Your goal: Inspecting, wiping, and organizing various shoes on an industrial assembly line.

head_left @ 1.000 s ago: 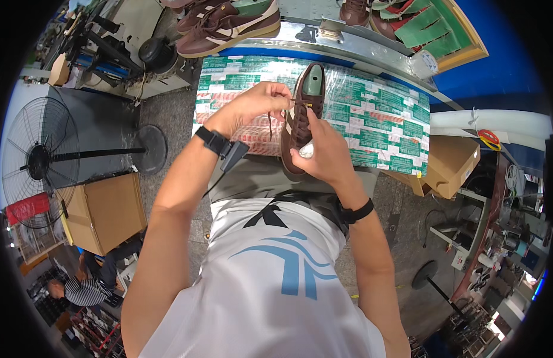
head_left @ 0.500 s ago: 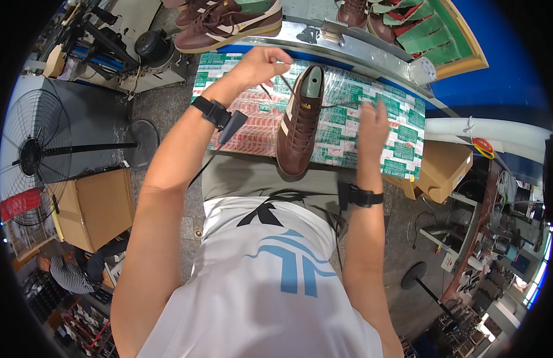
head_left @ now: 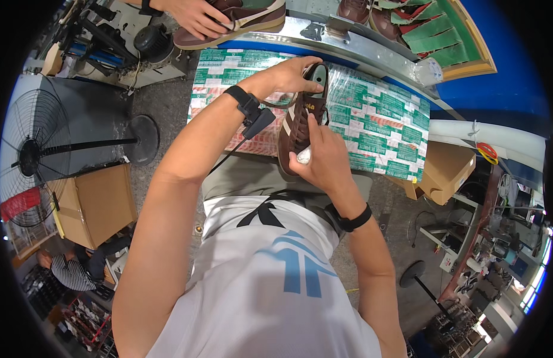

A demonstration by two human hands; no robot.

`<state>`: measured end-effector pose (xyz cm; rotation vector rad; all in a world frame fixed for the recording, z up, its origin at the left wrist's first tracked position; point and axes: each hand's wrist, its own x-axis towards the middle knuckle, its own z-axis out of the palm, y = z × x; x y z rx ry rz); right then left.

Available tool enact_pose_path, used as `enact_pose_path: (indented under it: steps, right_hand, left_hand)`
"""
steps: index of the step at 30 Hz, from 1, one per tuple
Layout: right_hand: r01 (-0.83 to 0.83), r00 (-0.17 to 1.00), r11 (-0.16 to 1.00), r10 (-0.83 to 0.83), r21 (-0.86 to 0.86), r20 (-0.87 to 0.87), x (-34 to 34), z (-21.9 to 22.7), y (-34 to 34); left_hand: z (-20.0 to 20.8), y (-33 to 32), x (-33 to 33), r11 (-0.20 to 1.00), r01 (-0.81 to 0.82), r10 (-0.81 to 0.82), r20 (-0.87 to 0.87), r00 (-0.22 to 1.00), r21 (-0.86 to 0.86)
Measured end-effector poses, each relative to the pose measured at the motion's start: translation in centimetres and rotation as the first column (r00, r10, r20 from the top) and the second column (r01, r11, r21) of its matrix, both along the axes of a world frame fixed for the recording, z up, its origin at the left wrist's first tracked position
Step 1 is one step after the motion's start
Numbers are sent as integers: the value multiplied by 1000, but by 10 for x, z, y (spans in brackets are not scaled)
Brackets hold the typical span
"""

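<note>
A brown lace-up sneaker (head_left: pixel 284 140) with a white side stripe rests toe toward me on the taped box in front of my body. My left hand (head_left: pixel 291 80) has its fingers and thumb closed round the shoe's collar at the far end, by the green filler inside. Over the lacing lies my right hand (head_left: pixel 327 156), its index finger on the tongue area and its thumb by the near part of the laces. Between that thumb and the fingers shows a white patch (head_left: pixel 304 156); whether it is a wrap or a loose wad I cannot tell. A dark lace bends beside the shoe.
Green-and-white tape covers the box (head_left: pixel 378 131). Beyond it runs a metal rail (head_left: pixel 366 45). Another person's hand (head_left: pixel 199 18) rests on a second brown sneaker (head_left: pixel 258 21) at far left. A wooden-edged tray (head_left: pixel 446 36) stands far right; a fan (head_left: pixel 30 156) stands left.
My left hand has moved right onto the shoe's collar. My right hand has come in from the right onto the lacing. Another person's hand has appeared on the far sneaker.
</note>
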<state>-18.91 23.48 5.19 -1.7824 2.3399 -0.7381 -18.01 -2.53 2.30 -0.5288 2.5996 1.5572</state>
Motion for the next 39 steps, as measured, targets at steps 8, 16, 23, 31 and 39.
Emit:
enact_pose_path:
  steps: [8, 16, 23, 31, 39]
  right_hand:
    - [109, 783, 994, -81, -8, 616, -13, 6, -2]
    - [56, 774, 998, -20, -38, 633, 24, 6, -22]
    - [-28, 761, 984, 137, -178, 634, 51, 6, 13]
    - [184, 937, 983, -168, -25, 305, -12, 2, 24]
    - [39, 947, 996, -61, 78, 316, -3, 22, 81]
  left_hand:
    - [1, 2, 2, 993, -37, 34, 35, 999, 108]
    - [0, -1, -5, 996, -44, 37, 81, 996, 80]
    - [3, 4, 2, 999, -41, 41, 35, 999, 8]
    - [-5, 41, -25, 968, -245, 251, 180, 951, -58]
    - [-22, 42, -25, 963, -270, 269, 104, 957, -14]
